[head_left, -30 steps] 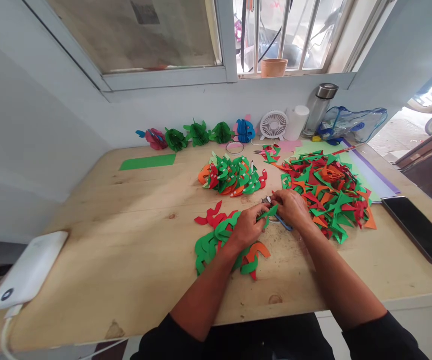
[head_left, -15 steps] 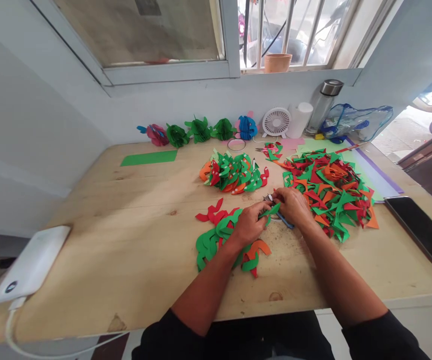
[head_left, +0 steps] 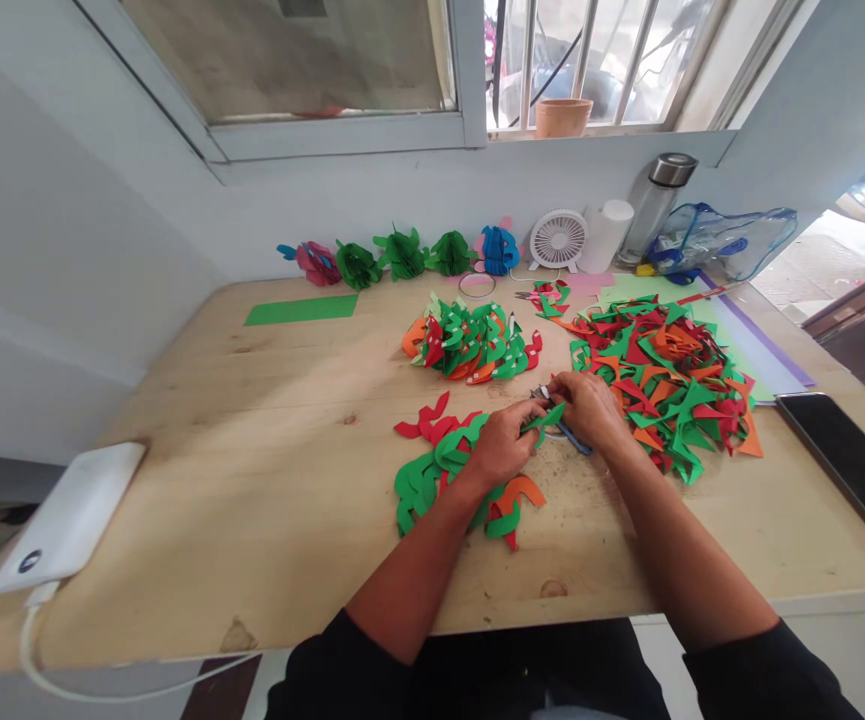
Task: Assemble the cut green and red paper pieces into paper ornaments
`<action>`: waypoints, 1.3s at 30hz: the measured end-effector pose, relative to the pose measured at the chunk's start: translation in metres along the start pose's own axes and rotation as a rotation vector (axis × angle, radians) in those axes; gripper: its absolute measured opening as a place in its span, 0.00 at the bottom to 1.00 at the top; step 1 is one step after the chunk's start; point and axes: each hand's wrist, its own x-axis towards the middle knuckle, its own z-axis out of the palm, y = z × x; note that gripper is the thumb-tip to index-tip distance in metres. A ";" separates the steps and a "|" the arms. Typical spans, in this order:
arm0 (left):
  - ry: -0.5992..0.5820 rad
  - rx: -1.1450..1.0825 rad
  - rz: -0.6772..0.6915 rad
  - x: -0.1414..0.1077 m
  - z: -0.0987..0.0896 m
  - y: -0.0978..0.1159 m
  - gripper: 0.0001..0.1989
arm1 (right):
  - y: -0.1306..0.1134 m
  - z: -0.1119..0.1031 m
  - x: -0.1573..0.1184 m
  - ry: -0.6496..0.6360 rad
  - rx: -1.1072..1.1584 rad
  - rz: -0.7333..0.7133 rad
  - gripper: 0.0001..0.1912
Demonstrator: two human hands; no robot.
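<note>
Left hand point(head_left: 505, 443) pinches green paper point(head_left: 550, 416), hold of right hand point(head_left: 589, 408) unclear; cutouts point(head_left: 426, 482) beside left hand could scatter if brushed.

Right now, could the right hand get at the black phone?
Probably: the paper scrap pile lies partly between, but the right hand could likely pass round its near edge to the phone.

Left sleeve point(head_left: 349, 660): black, ending near the elbow. Left forearm point(head_left: 413, 565): bare, slanting forward and inward. Left hand point(head_left: 505, 440): back upward, fingers bent in a pinch, tips toward the right hand point(head_left: 588, 405). Right sleeve point(head_left: 766, 665): black, same length. Right forearm point(head_left: 691, 555): bare, slanting inward, longer in reach. Right hand: back upward, fingers curled; its grip I cannot make out. Hands: close together, roughly level.
</note>
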 end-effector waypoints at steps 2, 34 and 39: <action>0.006 0.009 -0.011 0.000 0.000 0.000 0.11 | -0.001 0.000 0.000 0.004 -0.001 0.005 0.07; 0.007 -0.005 -0.005 0.000 0.001 -0.001 0.11 | 0.003 0.007 0.000 0.042 -0.103 -0.048 0.06; 0.014 0.033 0.006 0.000 0.000 0.000 0.11 | 0.005 0.006 0.000 0.033 -0.099 -0.086 0.06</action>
